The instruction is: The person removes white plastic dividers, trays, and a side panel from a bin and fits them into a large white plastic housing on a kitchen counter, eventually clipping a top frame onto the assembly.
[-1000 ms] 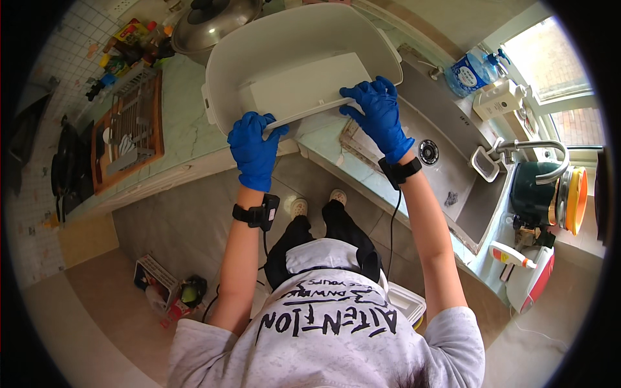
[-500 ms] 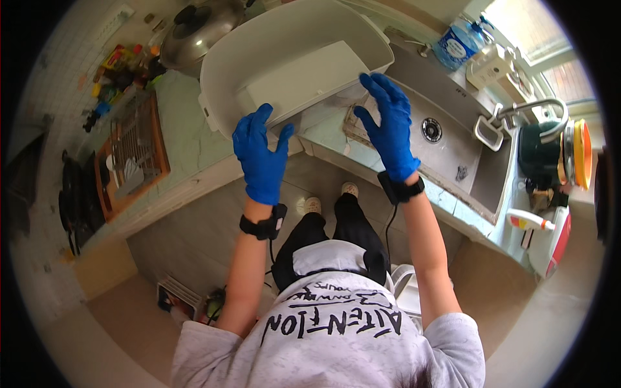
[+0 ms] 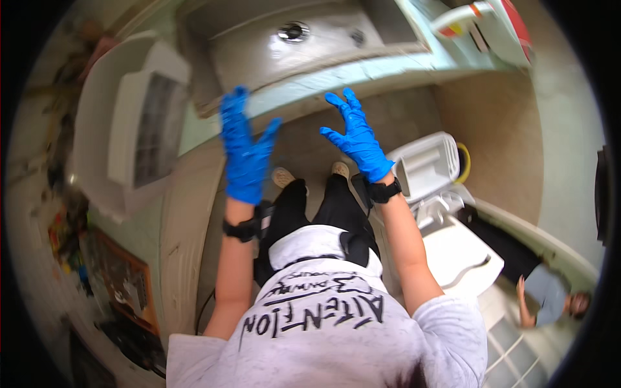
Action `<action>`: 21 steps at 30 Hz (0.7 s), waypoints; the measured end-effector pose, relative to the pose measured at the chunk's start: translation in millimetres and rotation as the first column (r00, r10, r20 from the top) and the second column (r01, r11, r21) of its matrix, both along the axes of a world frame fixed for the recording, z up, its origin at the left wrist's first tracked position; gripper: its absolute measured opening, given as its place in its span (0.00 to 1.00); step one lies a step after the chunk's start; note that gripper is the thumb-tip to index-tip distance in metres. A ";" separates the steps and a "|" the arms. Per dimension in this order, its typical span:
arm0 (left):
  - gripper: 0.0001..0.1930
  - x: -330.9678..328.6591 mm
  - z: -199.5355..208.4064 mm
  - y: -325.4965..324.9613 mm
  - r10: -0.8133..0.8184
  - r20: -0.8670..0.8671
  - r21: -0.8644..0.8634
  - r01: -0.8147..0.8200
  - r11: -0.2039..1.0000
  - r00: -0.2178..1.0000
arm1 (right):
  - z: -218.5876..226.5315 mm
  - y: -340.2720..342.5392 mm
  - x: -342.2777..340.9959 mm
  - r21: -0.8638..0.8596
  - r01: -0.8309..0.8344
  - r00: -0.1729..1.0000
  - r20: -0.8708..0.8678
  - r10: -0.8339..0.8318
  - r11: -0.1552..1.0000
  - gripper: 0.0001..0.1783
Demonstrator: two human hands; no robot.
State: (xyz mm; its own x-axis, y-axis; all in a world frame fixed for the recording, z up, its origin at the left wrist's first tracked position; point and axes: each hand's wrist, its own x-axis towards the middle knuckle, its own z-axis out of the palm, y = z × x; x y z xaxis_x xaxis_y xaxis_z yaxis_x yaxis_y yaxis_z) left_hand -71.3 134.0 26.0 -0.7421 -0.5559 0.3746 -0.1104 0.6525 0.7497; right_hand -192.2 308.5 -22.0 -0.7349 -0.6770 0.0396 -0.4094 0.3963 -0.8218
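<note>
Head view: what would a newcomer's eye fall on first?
The blue-gloved left hand and right hand stand out first, spread and holding nothing near mid-picture. Beyond them, a steel sink fills the top centre. A large pale plastic tub shows at upper left.

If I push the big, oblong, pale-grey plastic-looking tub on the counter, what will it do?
The tub probably feels stiff, since its tall walls stand by themselves. It may be light for its size, because it looks like hollow plastic. It probably won't roll: it's long, not round.
</note>
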 end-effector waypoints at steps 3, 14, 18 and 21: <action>0.28 3.9 -17.0 19.6 0.065 0.030 0.064 -0.066 0.996 0.997 | -57.3 114.9 -15.4 0.044 0.389 0.906 0.163 -0.391 0.920 0.31; 0.26 3.5 -67.7 122.4 0.138 0.313 0.296 -0.235 0.926 0.940 | -278.5 520.5 45.2 0.666 0.735 -0.092 0.290 -0.953 0.131 0.20; 0.25 13.2 -93.7 158.6 0.118 0.294 0.440 -0.244 0.864 0.948 | -277.9 499.3 42.9 0.743 -0.071 0.789 0.450 -0.418 0.666 0.37; 0.25 8.8 -105.7 183.1 0.096 0.310 0.556 -0.263 0.788 0.946 | -298.0 474.3 39.2 0.864 0.252 -0.183 0.485 -0.855 0.436 0.52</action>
State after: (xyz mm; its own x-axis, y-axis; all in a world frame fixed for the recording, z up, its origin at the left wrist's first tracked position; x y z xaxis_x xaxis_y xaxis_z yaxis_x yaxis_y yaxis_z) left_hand -62.5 317.1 -79.7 -0.6273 -0.7374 -0.2504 -0.4187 0.0483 0.9068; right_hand -153.0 782.7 -320.0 -0.0740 0.3446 -0.9358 0.9557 0.2925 0.0321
